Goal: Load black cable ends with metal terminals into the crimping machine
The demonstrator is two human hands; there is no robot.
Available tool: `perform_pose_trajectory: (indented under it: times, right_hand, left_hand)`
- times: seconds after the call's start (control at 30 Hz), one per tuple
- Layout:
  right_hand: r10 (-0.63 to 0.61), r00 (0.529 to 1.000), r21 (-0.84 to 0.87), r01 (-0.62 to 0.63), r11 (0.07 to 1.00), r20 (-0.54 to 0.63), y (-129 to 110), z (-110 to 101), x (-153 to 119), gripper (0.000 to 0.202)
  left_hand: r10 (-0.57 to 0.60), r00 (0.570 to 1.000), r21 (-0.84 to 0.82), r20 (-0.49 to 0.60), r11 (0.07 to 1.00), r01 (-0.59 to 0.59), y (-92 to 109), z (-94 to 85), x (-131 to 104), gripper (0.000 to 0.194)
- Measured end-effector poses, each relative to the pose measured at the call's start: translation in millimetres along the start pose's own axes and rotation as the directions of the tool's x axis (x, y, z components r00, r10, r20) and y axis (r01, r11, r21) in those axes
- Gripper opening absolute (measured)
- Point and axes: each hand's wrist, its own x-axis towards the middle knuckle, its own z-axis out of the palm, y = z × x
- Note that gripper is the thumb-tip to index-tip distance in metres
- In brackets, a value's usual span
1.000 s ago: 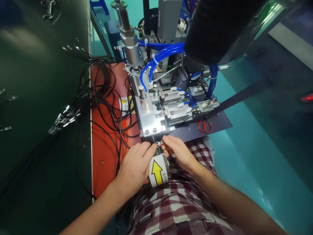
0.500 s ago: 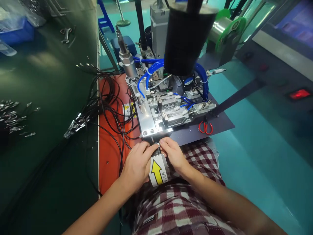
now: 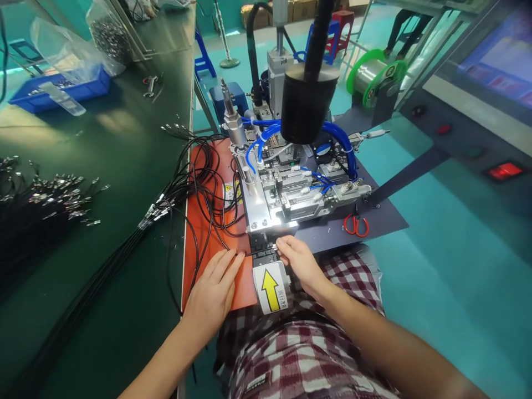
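A thin black cable [image 3: 260, 253] runs across the dark track at the front of the machine. My right hand [image 3: 300, 260] pinches its small silvery connector [image 3: 275, 246] at the right side of the track. To the left, over the orange plate, my left hand [image 3: 214, 285] has its fingers close together with the cable at the fingertips; its thumb is mostly hidden. A white label with a yellow arrow [image 3: 270, 288] lies between my hands, on the track's near end. Directly beyond them stands the metal machine [image 3: 266, 210] with blue air tubes.
Looped black cables [image 3: 203, 183] lie on the orange base [image 3: 216, 149]. More cable bundles [image 3: 54, 205] and a blue tray [image 3: 91, 88] rest on the dark bench at left. Red-handled scissors [image 3: 356, 226] lie right of the machine. A wire spool [image 3: 374, 77] and a control panel [image 3: 477, 127] stand at right.
My left hand has moved left and slightly down, away from my right hand, uncovering the track and the cable across it. My right hand stays by the track. The camera view has tilted up.
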Motion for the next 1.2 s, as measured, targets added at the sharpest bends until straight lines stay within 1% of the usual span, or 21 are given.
perform_pose_trajectory:
  times: [0.07,0.17,0.23,0.33,0.43,0.57,0.63,0.67,0.73,0.77,0.8,0.83,0.87,0.9,0.93,1.0,1.07,1.1,1.13,1.17,1.2]
  right_hand:
    - [0.015,0.999,-0.001,-0.015,1.0,-0.032,-0.7,-6.0,-0.9,0.045]
    - [0.05,0.992,0.021,-0.047,0.999,-0.117,1.8,-18.8,-5.2,0.051]
    - [0.064,0.987,0.04,-0.059,0.997,-0.145,5.6,-27.2,-10.1,0.051]
    - [0.069,0.985,0.045,-0.063,0.997,-0.155,11.3,-37.3,-19.7,0.047]
    - [0.077,0.978,0.05,-0.069,0.996,-0.195,13.2,-45.8,-29.4,0.043]
    - [0.056,0.97,0.019,-0.053,0.998,-0.237,8.6,-56.8,-39.0,0.043]
    - [0.002,0.971,-0.041,-0.012,0.999,-0.24,3.9,-60.4,-44.4,0.04]
    - [-0.033,0.971,-0.086,0.013,0.996,-0.237,0.8,-61.3,-48.1,0.038]
    - [-0.101,0.973,-0.204,0.057,0.977,-0.208,-6.9,-61.2,-58.5,0.032]
    - [-0.125,0.976,-0.27,0.075,0.96,-0.176,-11.6,-60.1,-65.2,0.03]
    - [-0.135,0.983,-0.336,0.086,0.938,-0.126,-16.6,-58.0,-72.6,0.028]
    - [-0.124,0.991,-0.395,0.093,0.914,-0.056,-21.8,-55.0,-80.3,0.027]
    - [-0.104,0.994,-0.443,0.106,0.89,0.029,-26.9,-50.9,-87.9,0.025]
    - [-0.067,0.989,-0.476,0.123,0.871,0.133,-31.5,-45.6,-94.8,0.024]
    - [-0.014,0.968,-0.512,0.144,0.847,0.249,-35.4,-39.2,-100.6,0.023]
    - [0.077,0.887,-0.564,0.22,0.796,0.455,-39.9,-23.4,-107.5,0.019]
    - [0.08,0.799,-0.599,0.376,0.707,0.596,-39.3,-6.0,-107.7,0.013]
    - [0.035,0.761,-0.599,0.48,0.641,0.647,-37.3,2.4,-105.8,0.01]
    - [-0.025,0.725,-0.595,0.584,0.552,0.689,-34.5,10.4,-102.8,0.01]
    - [-0.09,0.692,-0.592,0.67,0.447,0.716,-31.3,17.8,-99.2,0.017]
    - [-0.155,0.665,-0.593,0.73,0.339,0.731,-28.0,24.5,-95.3,0.025]
  left_hand:
    - [-0.002,1.0,-0.002,-0.005,1.0,0.002,1.1,1.2,-1.1,0.055]
    - [-0.035,0.999,-0.012,0.013,0.999,0.035,0.1,1.2,1.1,0.053]
    - [-0.082,0.996,-0.039,0.045,0.996,0.084,-2.5,-0.9,8.5,0.05]
    - [-0.153,0.984,-0.126,0.091,0.978,0.163,-8.2,-6.4,25.3,0.045]
    - [-0.174,0.98,-0.187,0.098,0.964,0.19,-11.3,-9.7,37.0,0.043]
    - [-0.204,0.974,-0.208,0.098,0.953,0.22,-5.5,-11.5,40.6,0.043]
    - [-0.214,0.971,-0.233,0.104,0.944,0.233,-3.5,-18.4,40.8,0.043]
    - [-0.211,0.971,-0.243,0.108,0.942,0.232,-4.4,-25.0,40.2,0.043]
    - [-0.22,0.971,-0.307,0.097,0.921,0.24,-10.5,-44.4,35.9,0.041]
    - [-0.24,0.967,-0.353,0.082,0.901,0.253,-15.0,-56.2,31.6,0.039]
    - [-0.296,0.954,-0.439,0.053,0.851,0.288,-19.7,-68.3,25.8,0.036]
    - [-0.377,0.925,-0.494,0.054,0.795,0.353,-23.6,-79.4,19.0,0.033]
    - [-0.432,0.899,-0.486,0.065,0.773,0.407,-26.1,-88.4,11.6,0.03]
    - [-0.464,0.88,-0.438,0.099,0.774,0.457,-26.6,-94.5,4.3,0.026]
    - [-0.469,0.869,-0.364,0.154,0.791,0.492,-24.9,-97.1,-2.1,0.024]
    - [-0.468,0.849,-0.239,0.247,0.819,0.521,-16.1,-92.8,-10.5,0.024]
    - [-0.498,0.825,-0.213,0.269,0.804,0.555,-4.4,-81.4,-11.9,0.018]
    - [-0.514,0.815,-0.224,0.266,0.79,0.571,0.8,-76.0,-10.4,0.019]
    - [-0.522,0.81,-0.236,0.266,0.78,0.58,4.8,-72.0,-7.9,0.022]
    - [-0.524,0.803,-0.27,0.285,0.759,0.592,7.6,-69.8,-4.6,0.026]
    - [-0.519,0.788,-0.339,0.33,0.714,0.613,9.3,-69.5,-1.0,0.029]
